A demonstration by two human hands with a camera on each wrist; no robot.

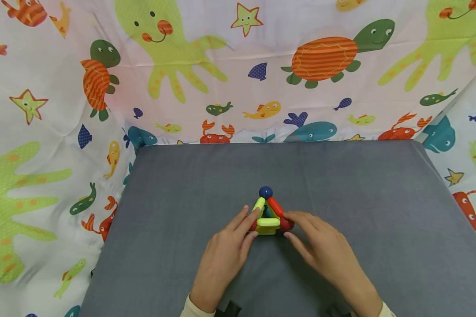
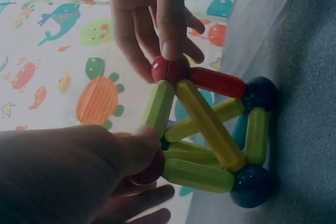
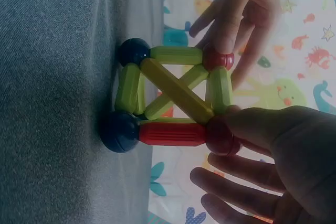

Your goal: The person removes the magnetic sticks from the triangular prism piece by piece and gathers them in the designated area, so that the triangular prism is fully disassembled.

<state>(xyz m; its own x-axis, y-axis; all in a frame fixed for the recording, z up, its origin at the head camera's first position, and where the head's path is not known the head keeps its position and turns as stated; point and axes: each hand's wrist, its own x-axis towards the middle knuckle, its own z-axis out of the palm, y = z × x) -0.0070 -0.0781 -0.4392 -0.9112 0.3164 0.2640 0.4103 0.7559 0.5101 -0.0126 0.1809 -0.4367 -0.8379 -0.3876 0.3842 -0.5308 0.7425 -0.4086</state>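
Note:
A small frame of magnetic sticks and balls stands on the table, its dark blue balls [image 3: 118, 131] at the cloth and two red balls on top. My left hand [image 1: 226, 248] pinches the left red ball [image 3: 218, 57] between thumb and fingers. On the other side, my right hand [image 1: 327, 253] pinches the right red ball [image 2: 170, 70]. A yellow-green stick [image 1: 268, 222] joins the two red balls. Slanting across the near side is a yellow stick [image 3: 177, 90], above a red stick [image 3: 172, 134]. Another blue ball [image 1: 265, 192] sits at the far corner.
Grey cloth covers the table [image 1: 182, 189]. Behind it and at both sides hangs a white curtain [image 1: 238, 53] printed with sea animals. Dark straps [image 1: 229, 309] show near the wrists at the bottom edge of the head view.

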